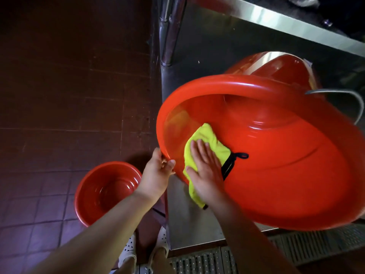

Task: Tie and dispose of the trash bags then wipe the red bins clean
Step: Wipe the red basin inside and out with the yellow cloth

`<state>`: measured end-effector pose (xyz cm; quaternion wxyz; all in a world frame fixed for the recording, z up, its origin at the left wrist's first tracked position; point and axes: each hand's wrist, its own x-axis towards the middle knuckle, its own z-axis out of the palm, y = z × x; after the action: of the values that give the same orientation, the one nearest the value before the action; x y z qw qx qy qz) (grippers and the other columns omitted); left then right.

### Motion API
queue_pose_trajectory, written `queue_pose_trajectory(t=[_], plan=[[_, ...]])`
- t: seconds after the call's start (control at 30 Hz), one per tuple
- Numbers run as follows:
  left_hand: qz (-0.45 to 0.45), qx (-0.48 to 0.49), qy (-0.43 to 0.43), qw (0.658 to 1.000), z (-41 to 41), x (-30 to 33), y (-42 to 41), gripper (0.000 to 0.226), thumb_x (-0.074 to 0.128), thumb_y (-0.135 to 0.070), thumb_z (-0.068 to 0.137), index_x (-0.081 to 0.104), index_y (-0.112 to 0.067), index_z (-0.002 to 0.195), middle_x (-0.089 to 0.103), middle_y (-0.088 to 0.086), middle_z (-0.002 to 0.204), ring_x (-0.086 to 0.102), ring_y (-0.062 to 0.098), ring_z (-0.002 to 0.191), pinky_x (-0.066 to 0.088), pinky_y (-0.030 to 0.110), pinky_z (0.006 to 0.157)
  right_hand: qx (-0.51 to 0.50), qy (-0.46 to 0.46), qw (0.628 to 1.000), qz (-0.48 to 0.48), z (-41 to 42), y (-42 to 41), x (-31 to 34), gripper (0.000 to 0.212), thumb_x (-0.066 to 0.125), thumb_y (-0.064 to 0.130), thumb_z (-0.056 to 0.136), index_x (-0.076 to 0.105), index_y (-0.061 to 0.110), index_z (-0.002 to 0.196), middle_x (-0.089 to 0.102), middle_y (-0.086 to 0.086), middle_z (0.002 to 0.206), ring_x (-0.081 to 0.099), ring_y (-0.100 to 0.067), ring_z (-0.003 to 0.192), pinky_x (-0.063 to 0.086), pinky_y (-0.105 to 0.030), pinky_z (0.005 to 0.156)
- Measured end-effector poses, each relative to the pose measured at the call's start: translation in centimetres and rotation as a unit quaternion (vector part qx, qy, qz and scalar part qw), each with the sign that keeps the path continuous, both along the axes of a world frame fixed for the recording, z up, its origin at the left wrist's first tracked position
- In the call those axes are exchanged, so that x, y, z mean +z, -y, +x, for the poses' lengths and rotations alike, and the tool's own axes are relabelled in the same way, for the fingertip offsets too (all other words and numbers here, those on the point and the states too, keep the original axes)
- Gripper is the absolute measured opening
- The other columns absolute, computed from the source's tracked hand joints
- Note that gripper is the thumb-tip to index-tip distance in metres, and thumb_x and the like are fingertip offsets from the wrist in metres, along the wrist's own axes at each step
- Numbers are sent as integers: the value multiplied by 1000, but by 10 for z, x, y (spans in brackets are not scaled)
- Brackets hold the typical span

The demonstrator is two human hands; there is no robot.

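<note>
A large red bin [276,165] lies tilted toward me on a low steel shelf. My left hand [158,173] grips its near-left rim, thumb over the edge. My right hand [205,171] presses flat, fingers straight, on a yellow cloth [203,143] with a black loop against the bin's inner wall. A second red bin [284,66] sits behind it on the shelf, a metal wire handle showing at the right. A smaller red bin [106,190] stands upright on the floor at the lower left.
The steel shelf [193,220] belongs to a metal table with a leg [167,36] at the top centre. Dark red floor tiles [59,95] spread to the left. A metal drain grate [256,252] runs along the bottom right. My white shoes [146,248] show at the bottom.
</note>
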<state>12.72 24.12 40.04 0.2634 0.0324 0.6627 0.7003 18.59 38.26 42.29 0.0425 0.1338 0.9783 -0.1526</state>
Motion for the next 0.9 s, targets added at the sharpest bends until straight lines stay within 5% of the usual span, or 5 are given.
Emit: queue_pose_trajectory(t=[0.3, 0.47, 0.6, 0.73, 0.9], plan=[[-64, 13, -108, 992, -37, 28, 11, 10, 55, -14, 93, 47, -18, 95, 64, 14, 87, 65, 31, 86, 53, 53, 83, -7, -17, 995, -98, -40, -38, 2, 68, 53, 16, 92, 18, 24, 149, 10, 4, 158, 4, -18, 147, 7, -32, 119], [-69, 16, -216, 974, -60, 55, 27, 20, 56, -20, 93, 48, -38, 93, 63, -23, 79, 59, -5, 75, 45, 8, 71, -88, 3, 993, -83, -96, -93, -3, 63, 50, 18, 93, 21, 20, 149, 14, -4, 159, 10, -21, 146, 8, -30, 117], [-17, 65, -169, 983, -56, 49, 22, 24, 60, -14, 90, 51, -35, 97, 66, -9, 89, 63, -4, 79, 47, 9, 74, -132, 41, 990, -12, -112, -113, -12, 66, 44, 42, 94, 12, 28, 151, 8, 5, 160, 6, -17, 147, 7, -32, 118], [3, -23, 8, 1000, -25, 17, 10, 16, 51, -4, 94, 51, -15, 105, 63, 7, 97, 62, 15, 91, 52, 42, 92, -139, 40, 990, 0, -113, -107, -13, 67, 44, 45, 94, 11, 29, 151, 6, 6, 160, 4, -19, 147, 6, -33, 117], [57, -32, 31, 997, -10, 6, 2, 24, 47, -9, 96, 50, -29, 110, 64, -3, 105, 65, 2, 94, 53, 16, 72, -167, -33, 983, -67, -86, -54, -9, 66, 53, 30, 94, 18, 22, 150, 12, -3, 159, 8, -24, 147, 8, -34, 117]])
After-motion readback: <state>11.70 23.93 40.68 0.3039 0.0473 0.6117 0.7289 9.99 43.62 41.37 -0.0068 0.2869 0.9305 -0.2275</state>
